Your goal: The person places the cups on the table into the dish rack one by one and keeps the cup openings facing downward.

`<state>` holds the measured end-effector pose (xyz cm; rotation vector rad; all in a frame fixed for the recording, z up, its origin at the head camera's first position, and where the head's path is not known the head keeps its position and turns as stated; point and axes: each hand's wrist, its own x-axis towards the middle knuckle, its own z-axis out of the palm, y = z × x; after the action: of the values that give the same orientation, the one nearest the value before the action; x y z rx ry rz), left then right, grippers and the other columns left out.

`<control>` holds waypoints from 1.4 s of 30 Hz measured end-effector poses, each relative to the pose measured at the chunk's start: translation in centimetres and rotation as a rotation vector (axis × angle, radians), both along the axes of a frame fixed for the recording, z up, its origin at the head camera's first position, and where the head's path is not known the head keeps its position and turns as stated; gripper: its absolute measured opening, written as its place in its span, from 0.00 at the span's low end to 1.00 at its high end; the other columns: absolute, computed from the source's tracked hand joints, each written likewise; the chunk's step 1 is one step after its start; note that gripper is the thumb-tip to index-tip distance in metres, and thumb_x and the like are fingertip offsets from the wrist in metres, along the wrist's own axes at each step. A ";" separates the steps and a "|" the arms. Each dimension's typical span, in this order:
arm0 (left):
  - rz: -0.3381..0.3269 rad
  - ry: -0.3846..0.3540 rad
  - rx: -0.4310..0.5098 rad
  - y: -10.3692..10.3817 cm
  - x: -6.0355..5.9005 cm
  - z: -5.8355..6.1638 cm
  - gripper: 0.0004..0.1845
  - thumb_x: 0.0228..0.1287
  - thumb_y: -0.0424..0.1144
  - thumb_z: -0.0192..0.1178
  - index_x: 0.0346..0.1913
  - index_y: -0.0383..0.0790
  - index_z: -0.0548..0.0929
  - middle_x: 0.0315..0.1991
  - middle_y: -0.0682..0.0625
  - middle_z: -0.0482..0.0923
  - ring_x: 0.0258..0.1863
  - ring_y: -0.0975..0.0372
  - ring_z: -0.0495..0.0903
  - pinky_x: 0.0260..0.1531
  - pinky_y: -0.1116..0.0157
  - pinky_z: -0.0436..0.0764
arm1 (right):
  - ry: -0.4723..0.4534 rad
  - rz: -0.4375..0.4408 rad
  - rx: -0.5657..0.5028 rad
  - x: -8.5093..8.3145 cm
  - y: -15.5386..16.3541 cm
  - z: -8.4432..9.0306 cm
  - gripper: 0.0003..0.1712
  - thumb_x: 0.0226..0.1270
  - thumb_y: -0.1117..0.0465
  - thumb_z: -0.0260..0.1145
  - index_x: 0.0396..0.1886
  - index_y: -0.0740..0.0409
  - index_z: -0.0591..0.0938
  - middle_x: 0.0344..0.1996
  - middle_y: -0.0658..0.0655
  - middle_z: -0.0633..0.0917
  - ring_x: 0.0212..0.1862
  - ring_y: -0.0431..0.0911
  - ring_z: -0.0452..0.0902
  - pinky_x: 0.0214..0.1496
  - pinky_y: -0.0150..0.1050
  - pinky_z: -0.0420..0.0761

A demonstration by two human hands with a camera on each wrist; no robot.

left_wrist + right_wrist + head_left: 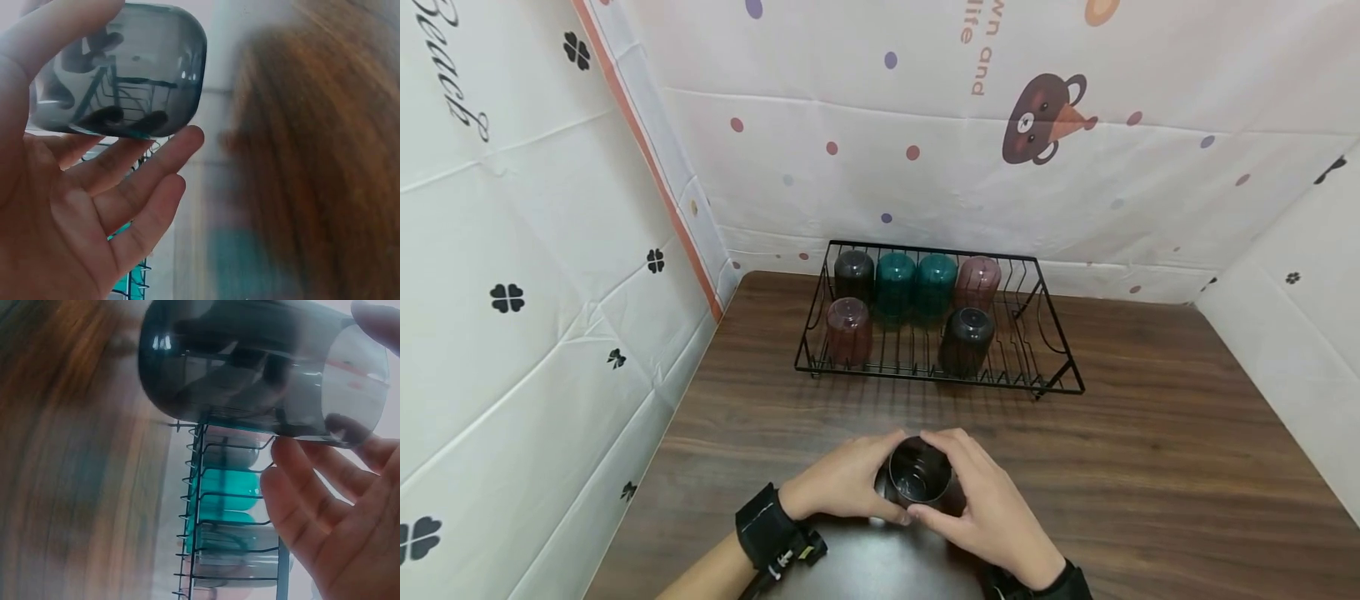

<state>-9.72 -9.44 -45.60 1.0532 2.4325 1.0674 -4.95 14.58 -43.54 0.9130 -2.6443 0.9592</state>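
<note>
Both hands cup a dark cup low over the table

The left hand (842,483) and right hand (992,508) curl their fingers (134,165) round a smoky dark cup (919,472), mouth up, near the table (1150,467) front edge; at 12 o'clock a black wire rack (1060,367) holds six upturned cups.

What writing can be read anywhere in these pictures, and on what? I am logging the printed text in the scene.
"Beach", in black script, partly cut off: on the left wall sheet.
"wn and", orange letters running sideways, cut off at the top: on the back wall sheet.
Nothing readable on the dark cup, the rack or the wrist views.
</note>
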 end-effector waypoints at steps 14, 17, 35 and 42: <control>-0.033 -0.021 0.092 -0.3 -0.1 0.4 0.41 0.54 0.61 0.75 0.69 0.61 0.68 0.57 0.66 0.78 0.56 0.72 0.78 0.58 0.65 0.80 | 0.057 0.001 -0.057 0.1 0.1 0.8 0.49 0.59 0.43 0.78 0.76 0.43 0.65 0.59 0.47 0.78 0.55 0.39 0.77 0.48 0.35 0.82; -0.031 -0.039 0.133 -0.3 -0.1 0.5 0.42 0.53 0.59 0.76 0.69 0.61 0.67 0.57 0.65 0.77 0.56 0.71 0.78 0.56 0.66 0.81 | 0.067 0.008 -0.072 0.0 0.0 1.2 0.50 0.59 0.44 0.78 0.77 0.46 0.65 0.59 0.49 0.78 0.53 0.40 0.76 0.47 0.34 0.80; 0.046 -0.018 0.099 -0.5 0.0 1.2 0.43 0.53 0.57 0.77 0.70 0.70 0.64 0.65 0.65 0.73 0.60 0.66 0.75 0.61 0.56 0.77 | 0.001 0.007 -0.126 -0.1 1.1 1.9 0.54 0.58 0.53 0.79 0.80 0.48 0.61 0.62 0.48 0.75 0.50 0.36 0.76 0.45 0.34 0.81; 0.047 -0.014 0.111 -0.8 -0.1 1.3 0.43 0.54 0.55 0.77 0.71 0.71 0.64 0.65 0.65 0.72 0.60 0.65 0.75 0.59 0.56 0.78 | 0.004 0.003 -0.123 0.0 1.3 2.0 0.53 0.58 0.53 0.79 0.80 0.48 0.61 0.62 0.49 0.75 0.50 0.37 0.75 0.44 0.34 0.81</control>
<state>-9.87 -10.22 -44.28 1.0221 2.4229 1.2330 -4.95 15.91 -41.52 0.8893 -2.5485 1.1060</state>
